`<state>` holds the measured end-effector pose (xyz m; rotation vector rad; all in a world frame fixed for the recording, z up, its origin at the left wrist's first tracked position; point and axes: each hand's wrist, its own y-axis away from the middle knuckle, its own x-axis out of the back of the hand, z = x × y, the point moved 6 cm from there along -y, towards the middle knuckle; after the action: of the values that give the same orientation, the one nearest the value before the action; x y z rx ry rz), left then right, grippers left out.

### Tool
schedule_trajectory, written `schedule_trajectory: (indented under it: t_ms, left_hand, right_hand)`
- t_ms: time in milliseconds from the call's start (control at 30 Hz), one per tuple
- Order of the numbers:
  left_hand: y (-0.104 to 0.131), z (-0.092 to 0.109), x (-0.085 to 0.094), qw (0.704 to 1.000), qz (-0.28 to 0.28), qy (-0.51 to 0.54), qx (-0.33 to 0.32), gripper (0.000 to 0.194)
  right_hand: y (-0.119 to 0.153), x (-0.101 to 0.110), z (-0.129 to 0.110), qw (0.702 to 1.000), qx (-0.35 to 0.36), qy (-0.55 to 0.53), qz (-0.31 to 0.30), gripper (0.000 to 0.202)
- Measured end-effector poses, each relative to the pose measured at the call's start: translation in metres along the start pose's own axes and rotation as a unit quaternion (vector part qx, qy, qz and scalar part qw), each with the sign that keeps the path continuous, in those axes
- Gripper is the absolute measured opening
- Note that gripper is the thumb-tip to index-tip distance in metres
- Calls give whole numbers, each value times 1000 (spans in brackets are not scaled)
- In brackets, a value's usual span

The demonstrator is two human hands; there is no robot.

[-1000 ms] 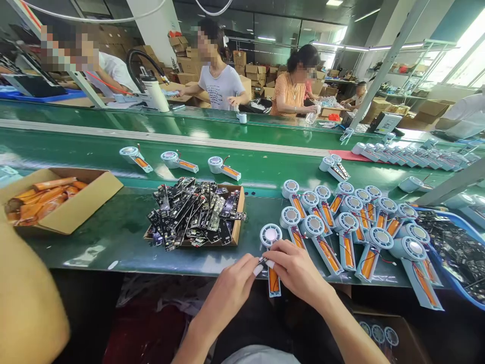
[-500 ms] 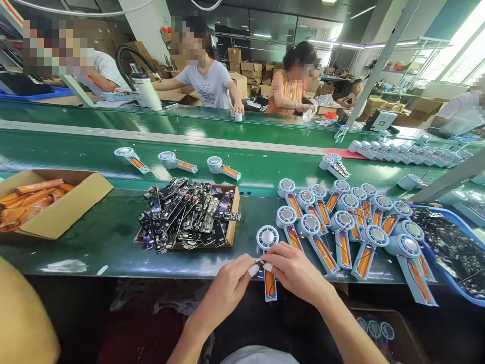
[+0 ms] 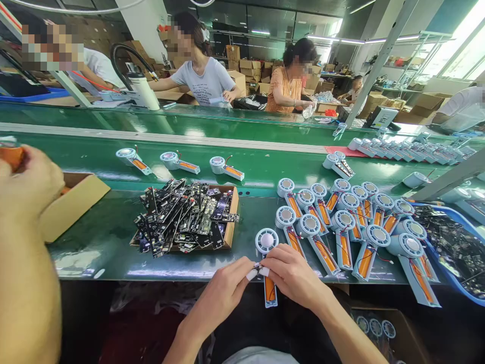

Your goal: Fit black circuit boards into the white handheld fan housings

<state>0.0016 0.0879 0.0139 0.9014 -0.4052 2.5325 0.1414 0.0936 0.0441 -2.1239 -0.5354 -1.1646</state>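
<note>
My left hand (image 3: 231, 280) and my right hand (image 3: 293, 273) meet at the bench edge, their fingers pinched around a small dark circuit board (image 3: 258, 268), mostly covered by the fingertips. White covers wrap some of my fingertips. Just beneath them lies a light-blue handheld fan body (image 3: 267, 240), its round head pointing away and its open handle showing an orange battery (image 3: 270, 290). To the right stand several similar fan bodies (image 3: 343, 242) with orange batteries and thin wires. A shallow cardboard box (image 3: 235, 217) heaped with black circuit boards (image 3: 178, 215) is left of my hands.
At far left, a co-worker's hand (image 3: 28, 182) holds an orange battery over a cardboard box (image 3: 79, 207). A blue tray (image 3: 450, 215) of dark parts sits right. Three fan bodies lie on the green belt (image 3: 76, 146). Several people work beyond.
A co-worker's arm at far left has come up with an orange battery over the box. The person opposite has drawn a hand back from the belt. My hands stay pinched, almost still.
</note>
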Motion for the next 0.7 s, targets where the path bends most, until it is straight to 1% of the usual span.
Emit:
schedule_trajectory:
  t_ms: [100, 167, 233, 300, 333, 400, 433, 500, 567, 633, 700]
  left_hand:
    - [0, 0, 2, 1000, 15, -5, -3, 29]
    - [1, -2, 1, 999, 42, 0, 1, 27]
    - [4, -6, 1, 997, 83, 1, 6, 26]
    - [8, -10, -1, 993, 117, -2, 17, 26]
    - [10, -11, -3, 992, 128, -2, 22, 26]
    - [14, -13, -4, 989, 146, 5, 34, 26]
    - [15, -14, -4, 987, 154, 13, 46, 26]
    - [17, -17, -4, 983, 156, 37, 87, 27]
    - [18, -20, -5, 978, 142, 76, 133, 28]
    - [18, -22, -7, 971, 127, 122, 164, 29]
    - [18, -23, -9, 964, 118, 158, 178, 29]
  right_hand:
    - [2, 3, 2, 999, -25, -19, 21, 21]
    - [7, 12, 6, 996, -53, -54, 39, 23]
    - [16, 25, 13, 989, -96, -89, 71, 31]
    - [29, 35, 20, 979, -152, -99, 92, 33]
    - [35, 37, 22, 975, -179, -93, 89, 32]
    - [44, 34, 22, 973, -213, -69, 53, 33]
    - [46, 31, 20, 975, -213, -56, 28, 36]
    - [46, 23, 13, 982, -185, -37, -17, 39]
    - [42, 19, 8, 989, -140, -31, -27, 37]
    - [37, 22, 9, 992, -119, -41, 14, 32]
    - [32, 30, 15, 987, -122, -57, 83, 26]
